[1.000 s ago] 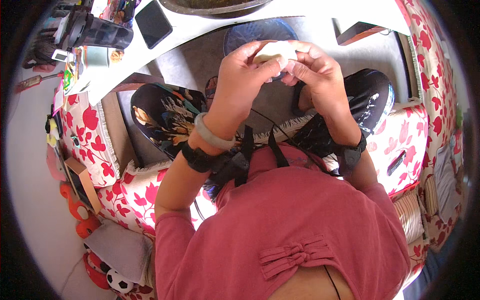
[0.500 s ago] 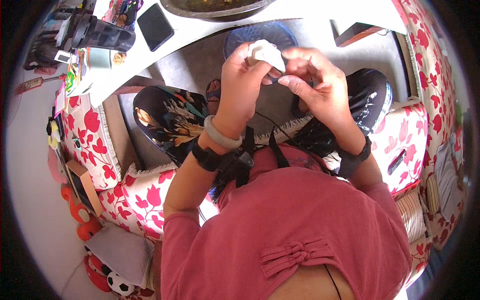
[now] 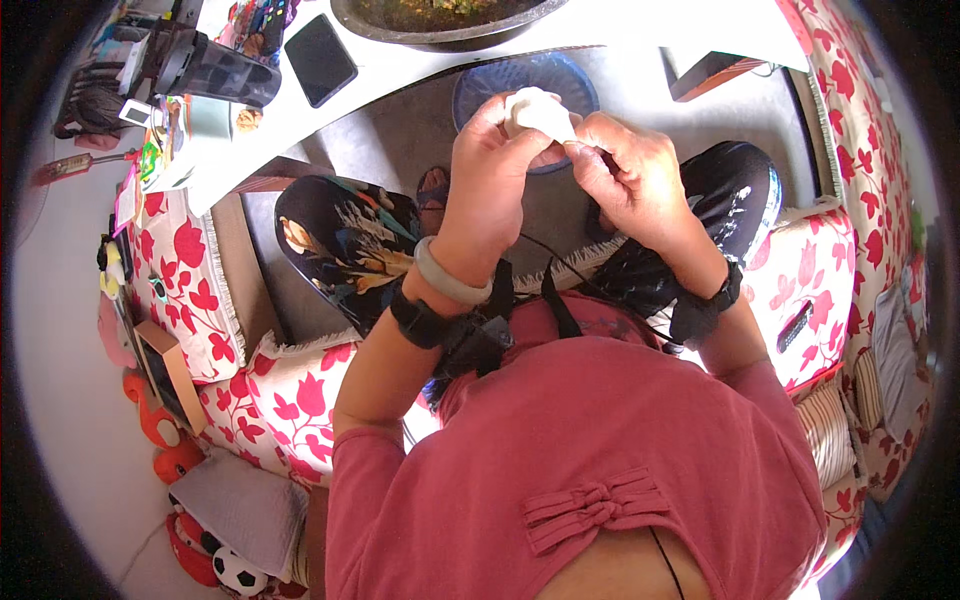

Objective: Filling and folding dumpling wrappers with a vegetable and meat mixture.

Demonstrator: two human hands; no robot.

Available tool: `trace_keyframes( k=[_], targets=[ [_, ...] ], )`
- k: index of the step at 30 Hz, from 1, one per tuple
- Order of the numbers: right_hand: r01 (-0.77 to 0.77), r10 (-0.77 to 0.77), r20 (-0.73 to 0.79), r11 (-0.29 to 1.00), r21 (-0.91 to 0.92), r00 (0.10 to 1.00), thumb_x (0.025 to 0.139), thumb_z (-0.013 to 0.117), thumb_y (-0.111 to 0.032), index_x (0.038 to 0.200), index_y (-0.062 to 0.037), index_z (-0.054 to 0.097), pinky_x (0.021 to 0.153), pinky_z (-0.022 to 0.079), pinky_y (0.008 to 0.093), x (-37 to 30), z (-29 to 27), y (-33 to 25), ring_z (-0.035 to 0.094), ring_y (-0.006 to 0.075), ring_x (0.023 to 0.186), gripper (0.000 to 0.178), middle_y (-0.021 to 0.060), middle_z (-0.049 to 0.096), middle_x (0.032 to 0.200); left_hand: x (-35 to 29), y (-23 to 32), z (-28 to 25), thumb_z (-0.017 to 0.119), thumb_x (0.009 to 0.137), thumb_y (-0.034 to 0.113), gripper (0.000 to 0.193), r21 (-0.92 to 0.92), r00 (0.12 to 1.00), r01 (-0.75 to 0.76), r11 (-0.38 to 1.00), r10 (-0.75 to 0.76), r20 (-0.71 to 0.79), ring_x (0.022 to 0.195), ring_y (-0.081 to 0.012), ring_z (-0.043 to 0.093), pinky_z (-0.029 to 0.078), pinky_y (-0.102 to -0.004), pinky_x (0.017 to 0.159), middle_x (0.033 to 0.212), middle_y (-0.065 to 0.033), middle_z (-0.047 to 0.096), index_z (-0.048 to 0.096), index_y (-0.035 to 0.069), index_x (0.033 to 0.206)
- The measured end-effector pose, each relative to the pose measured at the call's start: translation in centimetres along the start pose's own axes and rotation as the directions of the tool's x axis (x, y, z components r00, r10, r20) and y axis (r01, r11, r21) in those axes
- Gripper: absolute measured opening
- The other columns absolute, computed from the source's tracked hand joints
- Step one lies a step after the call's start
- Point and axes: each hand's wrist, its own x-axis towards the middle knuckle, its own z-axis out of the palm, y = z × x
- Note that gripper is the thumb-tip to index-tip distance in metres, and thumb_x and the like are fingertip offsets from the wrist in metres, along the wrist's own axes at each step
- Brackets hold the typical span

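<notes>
Above my lap, my left hand [image 3: 490, 160] is closed around a white dough dumpling [image 3: 540, 112], thumb on the near side. My right hand [image 3: 640, 180] pinches the dumpling's right edge, the thumb and forefinger pressed together there. The dough looks folded over and pale. Its underside is hidden by my left fingers. Beyond my hands, at the table's edge, a dark wide bowl [image 3: 455, 40] contains a chopped greenish-brown mixture.
A blue plastic basket [image 3: 478, 85] stands on the floor below my hands. On the white table [image 3: 400, 55] lie a black phone [image 3: 320, 62] and a dark lidded cup [image 3: 225, 72]. Sofa seats with red flowers [image 3: 300, 400] surround me. A remote control [image 3: 796, 328] lies at the right.
My right thumb and fingers have closed from a looser spread onto the dumpling's right edge. Both hands sit slightly lower in the picture, as does the table.
</notes>
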Motion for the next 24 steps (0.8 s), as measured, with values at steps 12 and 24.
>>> trace_keyframes(
  k=[12,24],
  targets=[
    [0.055,-0.053,0.038,0.997,-0.058,0.998,0.089,0.059,-0.019,0.086,-0.006,0.059,0.062,0.049,0.0409,0.8,-1.3,-0.4,0.062,0.0342,0.073,0.014,0.012,0.061,0.078,-0.1,0.7,0.3,0.056,0.089,0.004,0.024,0.015,1.0,-0.01,1.0,0.01,0.018,0.094,-0.014,0.062,0.053,-0.0278,0.08,0.104,-0.0065,0.063,0.057,0.001,0.113],
    [0.021,-0.023,0.081,1.0,0.02,0.996,0.091,0.058,-0.023,0.09,-0.0054,0.059,0.062,0.048,0.0396,0.7,-1.4,0.1,0.061,0.0339,0.071,0.018,0.0133,0.06,0.077,-0.1,1.1,0.4,0.054,0.089,0.002,0.021,0.041,1.0,-0.014,0.999,0.013,0.026,0.09,-0.0109,0.062,0.052,-0.0252,0.077,0.102,-0.0048,0.062,0.057,0.001,0.11]
  ],
)
